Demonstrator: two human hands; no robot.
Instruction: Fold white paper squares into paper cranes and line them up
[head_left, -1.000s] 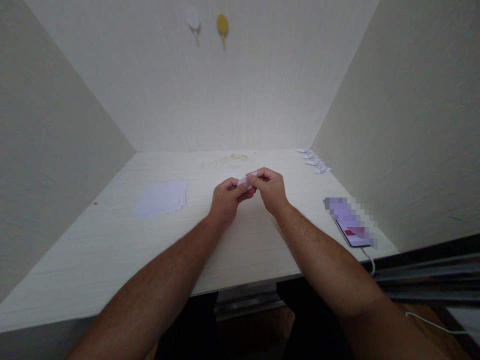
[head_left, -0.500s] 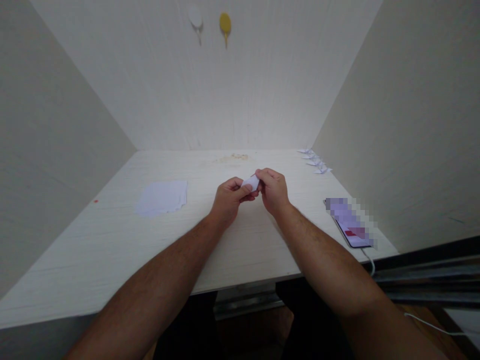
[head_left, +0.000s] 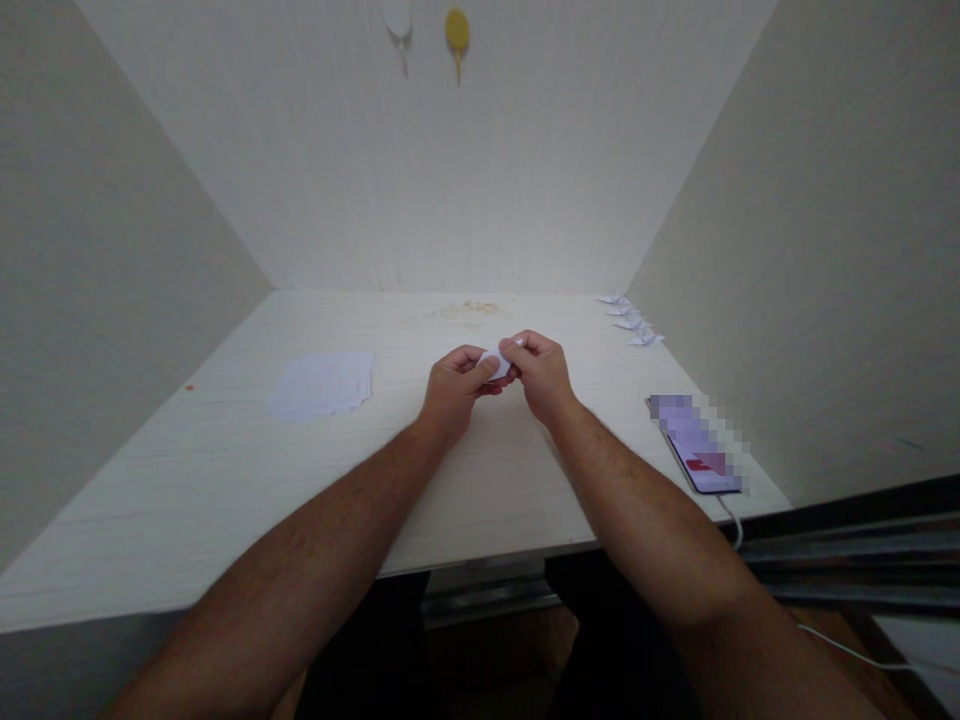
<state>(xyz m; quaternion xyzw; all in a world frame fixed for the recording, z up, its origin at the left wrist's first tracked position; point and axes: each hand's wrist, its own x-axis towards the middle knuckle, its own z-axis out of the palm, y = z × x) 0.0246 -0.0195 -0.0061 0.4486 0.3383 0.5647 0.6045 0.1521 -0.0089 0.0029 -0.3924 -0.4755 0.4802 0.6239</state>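
Observation:
A small folded piece of white paper [head_left: 496, 362] is pinched between both hands just above the middle of the white table [head_left: 225, 480]. My left hand [head_left: 452, 392] grips its left side with thumb and fingers closed. My right hand [head_left: 541, 377] pinches its right side from above. Most of the paper is hidden by my fingers.
A stack of white paper sheets [head_left: 321, 383] lies to the left. Several small folded paper shapes [head_left: 630, 322] sit in a row at the far right by the wall. A phone [head_left: 697, 442] with a white cable rests near the right front edge. Walls enclose three sides.
The hands stayed together over the table's middle and kept working the folded paper; the fingers shifted a little on it. The view tilted down slightly.

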